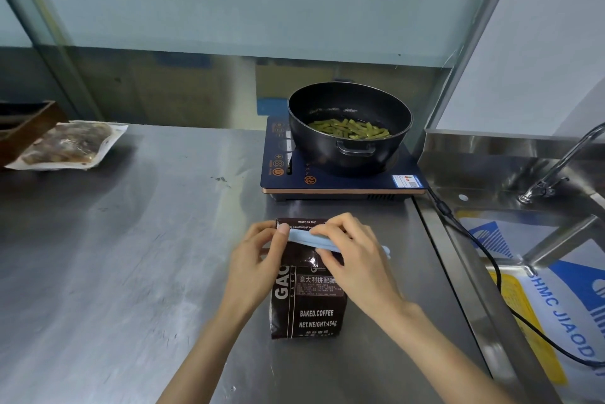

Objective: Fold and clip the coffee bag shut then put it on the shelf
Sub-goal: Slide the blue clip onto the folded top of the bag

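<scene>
The right hand [352, 259] is closed on a long light blue clip [306, 237], with the fingers curled over the top of it and the thumb under it. The left hand [258, 259] holds the left end of the clip and the side of the coffee bag [309, 302], with its thumb pressed on top of the clip. The clip lies across the folded top of the bag, and its right end sticks out past the right hand. The coffee bag is dark brown with white words on it, and it lies flat on the shiny metal counter [147, 240], close to the person. Just behind the bag is a dark blue induction cooker [340, 179]. A black pot [348, 128] sits on it with cut green beans [350, 129] inside. A black cord [471, 236] runs from the cooker toward the right. On the right is a metal sink [491, 174] with a tap [556, 164]. Far to the left on the counter lies a clear sealed food pack [68, 146] with brown food in it, leaning on a dark wooden box [23, 124]
</scene>
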Motion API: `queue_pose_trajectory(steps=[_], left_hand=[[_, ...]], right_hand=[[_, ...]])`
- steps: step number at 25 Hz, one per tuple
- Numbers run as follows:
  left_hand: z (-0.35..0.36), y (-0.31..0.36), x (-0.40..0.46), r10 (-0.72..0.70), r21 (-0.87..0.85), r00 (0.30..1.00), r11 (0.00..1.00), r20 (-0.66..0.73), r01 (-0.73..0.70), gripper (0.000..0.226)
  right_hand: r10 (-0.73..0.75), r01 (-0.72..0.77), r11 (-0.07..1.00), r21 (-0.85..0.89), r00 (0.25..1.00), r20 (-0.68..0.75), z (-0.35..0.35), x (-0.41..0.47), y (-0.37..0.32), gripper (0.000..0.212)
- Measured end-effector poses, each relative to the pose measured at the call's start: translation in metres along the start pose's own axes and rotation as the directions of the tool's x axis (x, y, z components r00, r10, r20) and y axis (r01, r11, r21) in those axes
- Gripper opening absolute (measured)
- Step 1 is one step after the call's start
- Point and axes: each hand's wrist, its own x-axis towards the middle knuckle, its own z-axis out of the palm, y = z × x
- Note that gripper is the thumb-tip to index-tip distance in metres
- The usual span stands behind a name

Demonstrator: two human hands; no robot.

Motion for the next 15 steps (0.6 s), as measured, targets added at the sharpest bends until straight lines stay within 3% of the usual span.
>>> queue_pose_trajectory(steps=[15], left_hand=[[-0.001,-0.002,0.0,-0.053,-0.088,0.999,0.995,-0.007,0.052,0.022]], right_hand=[[-0.033,0.032,0.999,0.043,0.999,0.013,0.0,-0.003,0.016,0.024]])
